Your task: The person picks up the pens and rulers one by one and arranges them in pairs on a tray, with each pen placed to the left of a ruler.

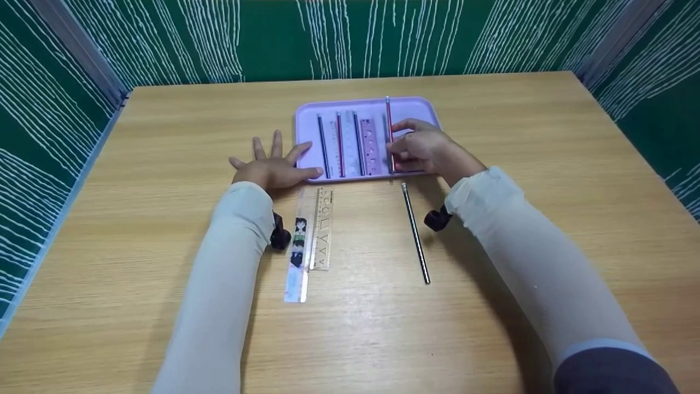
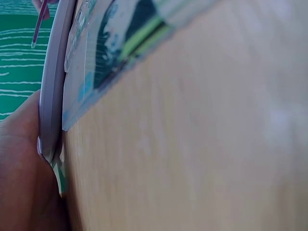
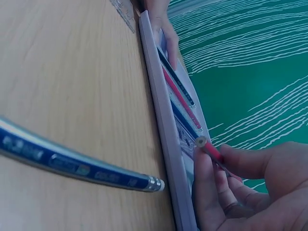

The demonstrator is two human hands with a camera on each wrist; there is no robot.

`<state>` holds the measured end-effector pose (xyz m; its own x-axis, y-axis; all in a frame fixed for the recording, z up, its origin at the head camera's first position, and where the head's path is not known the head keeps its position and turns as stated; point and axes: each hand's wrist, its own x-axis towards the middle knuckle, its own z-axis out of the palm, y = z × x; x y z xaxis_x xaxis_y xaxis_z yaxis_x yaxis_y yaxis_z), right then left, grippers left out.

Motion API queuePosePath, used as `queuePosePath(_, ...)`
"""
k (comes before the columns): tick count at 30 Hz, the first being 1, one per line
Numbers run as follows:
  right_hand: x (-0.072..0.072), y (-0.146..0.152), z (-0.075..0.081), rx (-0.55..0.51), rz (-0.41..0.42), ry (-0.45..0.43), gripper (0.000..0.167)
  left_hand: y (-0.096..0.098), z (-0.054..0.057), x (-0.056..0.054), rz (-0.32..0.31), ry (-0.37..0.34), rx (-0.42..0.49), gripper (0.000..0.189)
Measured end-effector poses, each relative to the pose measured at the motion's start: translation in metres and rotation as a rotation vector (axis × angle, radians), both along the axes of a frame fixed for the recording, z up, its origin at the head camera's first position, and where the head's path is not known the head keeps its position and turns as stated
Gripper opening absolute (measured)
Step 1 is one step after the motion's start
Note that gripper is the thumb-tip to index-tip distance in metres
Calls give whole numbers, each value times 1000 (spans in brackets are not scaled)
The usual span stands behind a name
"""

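Note:
Over the right part of the lilac tray [image 1: 418,108], my right hand [image 1: 424,146] pinches a red pencil [image 1: 389,112] between thumb and fingers; the right wrist view shows its unsharpened end [image 3: 201,142]. My left hand [image 1: 273,168] has its fingers spread, with the thumb and forefinger touching the tray's left side. Lying in the tray are a dark pencil [image 1: 322,145], another red pencil [image 1: 340,145], a second dark pencil [image 1: 359,145], a pink stencil ruler [image 1: 370,146] and clear rulers [image 1: 350,137] among them. The hand partly hides the tray's right end.
In front of the tray, a picture ruler [image 1: 296,273] and a clear stencil ruler [image 1: 322,235] lie side by side on the wooden table [image 1: 372,339]. A dark patterned pencil [image 1: 416,235] lies to their right. Green panels with white streaks [image 1: 273,38] stand behind the table.

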<state>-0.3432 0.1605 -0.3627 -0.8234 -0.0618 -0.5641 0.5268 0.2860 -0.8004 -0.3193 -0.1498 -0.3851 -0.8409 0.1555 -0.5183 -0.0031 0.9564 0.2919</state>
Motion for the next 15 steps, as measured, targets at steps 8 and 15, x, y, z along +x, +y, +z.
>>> queuePosePath(8, -2, -7, -3, 59, 50, 66, 52, 1, 0, -1, 3, 3, -3, 93)
queuePosePath(15, -1, -16, -5, 146, 62, 107, 52, 1, 0, -1, 3, 1, -4, 94)
